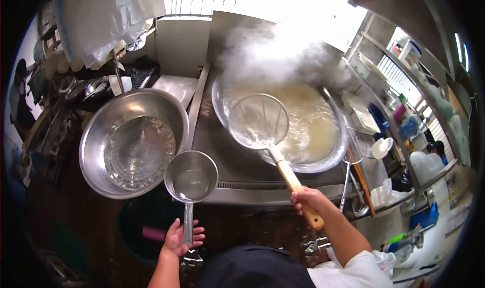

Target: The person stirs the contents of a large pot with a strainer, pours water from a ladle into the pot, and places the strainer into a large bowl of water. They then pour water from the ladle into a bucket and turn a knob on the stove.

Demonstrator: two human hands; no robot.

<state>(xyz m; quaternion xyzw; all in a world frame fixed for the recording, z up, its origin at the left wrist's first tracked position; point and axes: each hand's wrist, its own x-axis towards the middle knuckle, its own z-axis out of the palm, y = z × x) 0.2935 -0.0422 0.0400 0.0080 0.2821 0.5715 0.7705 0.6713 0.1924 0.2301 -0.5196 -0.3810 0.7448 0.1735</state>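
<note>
Gripping items in both hands, itemised as follows. My right hand (307, 199) is closed around the wooden handle of a wire skimmer (258, 121), its round mesh basket held low over the wok (331, 154), just at the surface of the pale boiling liquid; whether the mesh touches the liquid I cannot tell. My left hand (181, 237) is curled around the thin metal handle of a ladle pot (191, 176), which holds a little clear water and overlaps the rim of the large steel basin (96, 136). Basin: on the left, shallow water inside, rim just beside the steel bench (222, 156) that carries the wok. Steam (273, 55): thick, rising from the far side of the wok and hiding the wall behind it. Between basin and wok: a sloping steel ledge. Right of the wok: a second wood-handled utensil (362, 184) leaning against the bench edge, a small white bowl (382, 147), a blue crate (425, 217). Upper left: plastic sheeting (101, 20) hanging over cluttered dishware. Below the ladle pot: a dark bucket (146, 227) on the floor. Far left edge: another person (20, 96), partly seen.
</note>
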